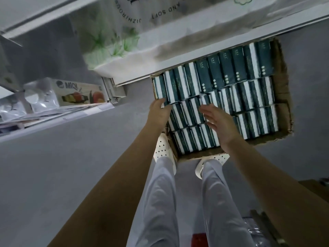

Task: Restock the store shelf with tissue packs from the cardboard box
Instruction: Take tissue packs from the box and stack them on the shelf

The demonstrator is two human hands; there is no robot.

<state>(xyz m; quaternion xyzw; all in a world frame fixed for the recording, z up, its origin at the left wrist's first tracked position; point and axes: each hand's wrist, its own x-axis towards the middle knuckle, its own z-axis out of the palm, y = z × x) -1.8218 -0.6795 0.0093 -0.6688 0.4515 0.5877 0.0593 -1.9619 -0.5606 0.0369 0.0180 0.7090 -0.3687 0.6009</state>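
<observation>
Reaching into the brown cardboard box (283,90) on the grey floor (71,157), below the white metal store shelf (178,65) edge. Dark green-and-white tissue packs (222,90) are sitting inside in three tight rows. Our left hand (159,113) is curling round the corner pack (158,86); our right hand (218,122) is hovering, fingers spread, over the middle row

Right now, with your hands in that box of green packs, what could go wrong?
1. The tissue packs sit tightly in rows in the cardboard box. The left hand grips only the end pack, so neighbours could drag out and fall.
2. The shelf edge overhangs the far row, so a lifted pack or the open right hand might bump it.
3. The shoes stand against the box, so stepping forward might cause a trip.
</observation>
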